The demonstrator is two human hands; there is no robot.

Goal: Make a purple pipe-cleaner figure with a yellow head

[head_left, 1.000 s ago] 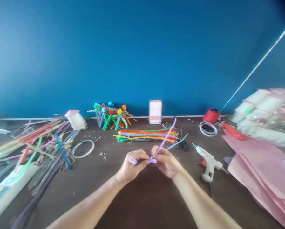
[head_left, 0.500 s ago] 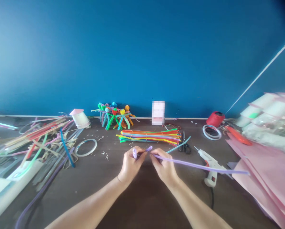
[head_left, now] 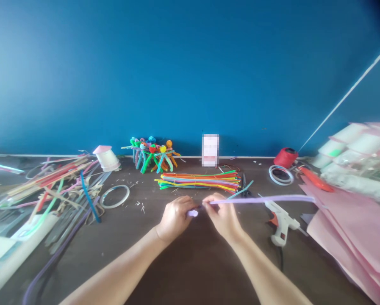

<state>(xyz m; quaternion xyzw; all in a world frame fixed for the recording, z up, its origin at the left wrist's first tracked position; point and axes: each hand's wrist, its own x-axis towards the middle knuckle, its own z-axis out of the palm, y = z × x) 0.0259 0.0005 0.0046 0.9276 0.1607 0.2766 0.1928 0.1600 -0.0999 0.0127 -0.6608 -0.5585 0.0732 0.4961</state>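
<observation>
A purple pipe cleaner (head_left: 262, 199) is held between both hands above the middle of the table. My left hand (head_left: 177, 217) is closed on its bent, folded end, which pokes out near the thumb. My right hand (head_left: 220, 216) pinches it between thumb and fingertips, and the long straight part runs out to the right. Just beyond my hands lies a tied bundle of many-coloured pipe cleaners (head_left: 199, 181). Behind it, several small pipe-cleaner figures (head_left: 153, 154) stand against the wall. A light-blue pipe cleaner (head_left: 242, 189) lies beyond my right hand.
At the left is a heap of sticks and pipe cleaners (head_left: 59, 186), a white tape ring (head_left: 114, 196) and a pink-topped white cylinder (head_left: 106, 158). A glue gun (head_left: 282, 222), red thread spool (head_left: 285, 157) and pink sheets (head_left: 345, 237) lie at the right. Scissors are partly hidden behind my right hand.
The long part of the purple pipe cleaner has swung upward at the right. My left hand has turned, and the folded end now points to the right, lower down.
</observation>
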